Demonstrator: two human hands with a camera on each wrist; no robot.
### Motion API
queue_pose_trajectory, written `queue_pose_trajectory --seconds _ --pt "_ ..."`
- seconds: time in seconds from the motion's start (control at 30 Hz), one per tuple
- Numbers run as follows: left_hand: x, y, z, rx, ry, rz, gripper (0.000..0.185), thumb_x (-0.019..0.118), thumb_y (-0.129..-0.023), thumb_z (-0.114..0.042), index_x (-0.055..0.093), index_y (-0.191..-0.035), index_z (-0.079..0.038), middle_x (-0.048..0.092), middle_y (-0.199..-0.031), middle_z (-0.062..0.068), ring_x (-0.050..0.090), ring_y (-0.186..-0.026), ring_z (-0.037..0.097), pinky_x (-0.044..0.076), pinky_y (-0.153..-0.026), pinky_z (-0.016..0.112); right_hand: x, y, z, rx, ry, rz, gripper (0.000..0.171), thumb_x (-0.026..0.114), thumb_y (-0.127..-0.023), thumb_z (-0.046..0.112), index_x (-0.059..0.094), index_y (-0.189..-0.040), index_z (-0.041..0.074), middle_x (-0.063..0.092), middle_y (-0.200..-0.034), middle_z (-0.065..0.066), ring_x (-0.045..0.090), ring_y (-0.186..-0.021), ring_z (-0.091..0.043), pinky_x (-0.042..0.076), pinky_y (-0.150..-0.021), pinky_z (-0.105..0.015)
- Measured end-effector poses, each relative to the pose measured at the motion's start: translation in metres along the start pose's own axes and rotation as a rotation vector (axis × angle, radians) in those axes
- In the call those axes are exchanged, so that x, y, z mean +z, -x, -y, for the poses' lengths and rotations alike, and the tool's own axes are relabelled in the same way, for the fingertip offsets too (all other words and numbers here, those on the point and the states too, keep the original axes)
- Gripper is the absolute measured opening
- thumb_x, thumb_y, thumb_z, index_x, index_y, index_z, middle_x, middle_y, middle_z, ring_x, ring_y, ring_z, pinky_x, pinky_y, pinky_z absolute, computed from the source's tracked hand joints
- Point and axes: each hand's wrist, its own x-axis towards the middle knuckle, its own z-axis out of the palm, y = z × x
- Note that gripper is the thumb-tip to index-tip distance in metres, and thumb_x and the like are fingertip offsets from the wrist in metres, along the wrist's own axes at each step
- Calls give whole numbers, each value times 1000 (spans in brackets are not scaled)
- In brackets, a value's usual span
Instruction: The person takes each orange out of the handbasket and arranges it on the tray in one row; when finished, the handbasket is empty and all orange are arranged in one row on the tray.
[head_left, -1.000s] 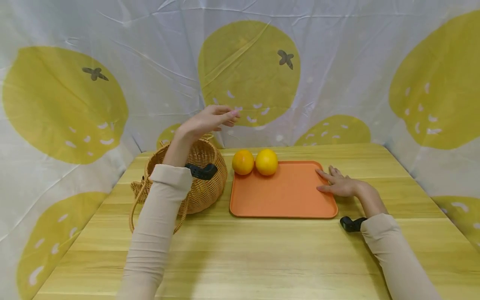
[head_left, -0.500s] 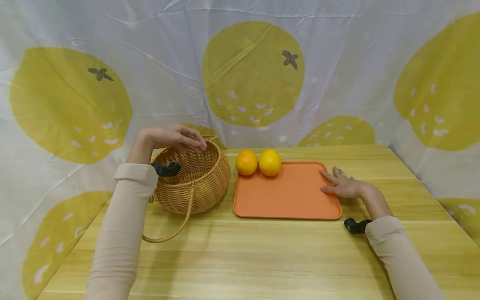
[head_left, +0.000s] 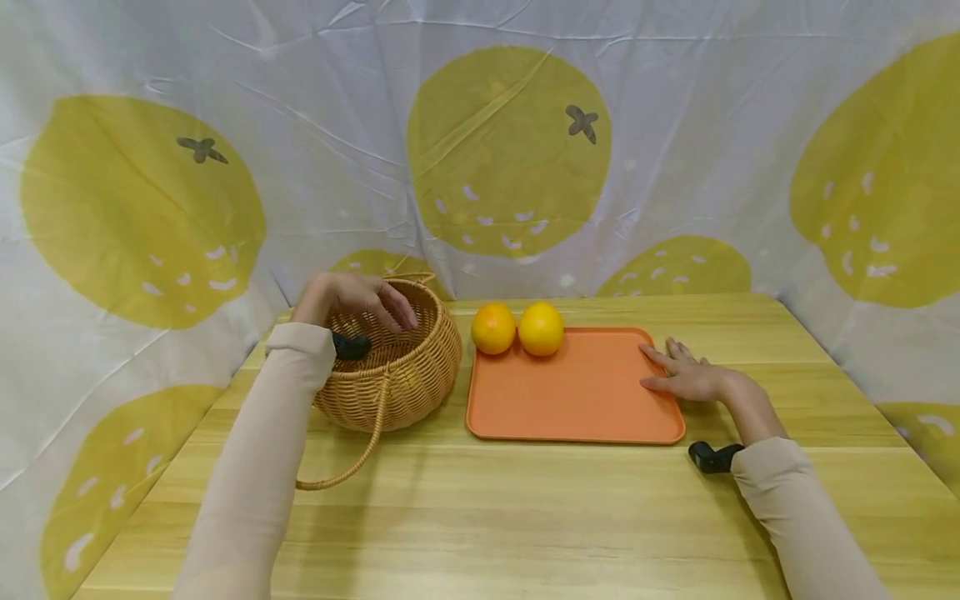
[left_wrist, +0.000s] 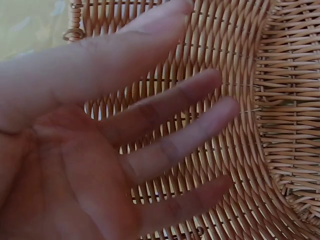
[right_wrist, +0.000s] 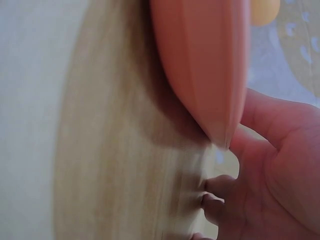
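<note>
A woven wicker basket (head_left: 397, 367) stands on the left of the wooden table, its loop handle hanging down in front. My left hand (head_left: 358, 297) reaches into its mouth with fingers spread and straight, holding nothing; the left wrist view shows those fingers (left_wrist: 165, 125) over the basket's inner wall (left_wrist: 280, 100). An orange tray (head_left: 573, 392) lies to the right with two oranges (head_left: 493, 327) (head_left: 541, 328) at its far left corner. My right hand (head_left: 686, 372) rests flat on the tray's right edge (right_wrist: 210, 70).
A cloth printed with large yellow fruits hangs behind and beside the table (head_left: 525, 517). Black wrist-camera mounts show at the left cuff (head_left: 349, 345) and the right cuff (head_left: 711, 457).
My left hand came back from above the tray, swung left and dropped down into the basket's mouth. The basket's handle now hangs in front. The right hand stayed put.
</note>
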Motion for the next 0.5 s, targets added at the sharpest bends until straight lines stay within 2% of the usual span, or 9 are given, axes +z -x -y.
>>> queue_pose_trajectory --seconds 0.2,0.43,0.5 --pt "-2 -3 2 -57 10 68 41 63 -103 -16 61 -143 -9 55 -154 10 53 -138 26 48 -109 52 -1 -1 -1 -1 4 -4 86 54 -107 43 9 -164 -2 -19 -162 -42 -20 -149 -61 -15 -113 -79" --pt "-8 -6 -6 -109 -21 16 37 65 -101 -13 65 -138 -9 58 -150 11 55 -130 22 49 -105 50 1 -2 -1 -4 -10 -7 87 55 -106 43 10 -164 -2 -20 -161 -43 -21 -148 -61 -16 -112 -79" --pt "-6 -9 -5 -119 -29 35 38 65 -101 -12 65 -139 -9 58 -151 10 53 -130 20 48 -107 49 1 -2 -1 -2 -8 -7 87 55 -106 43 10 -164 -2 -20 -161 -43 -21 -148 -62 -16 -112 -79"
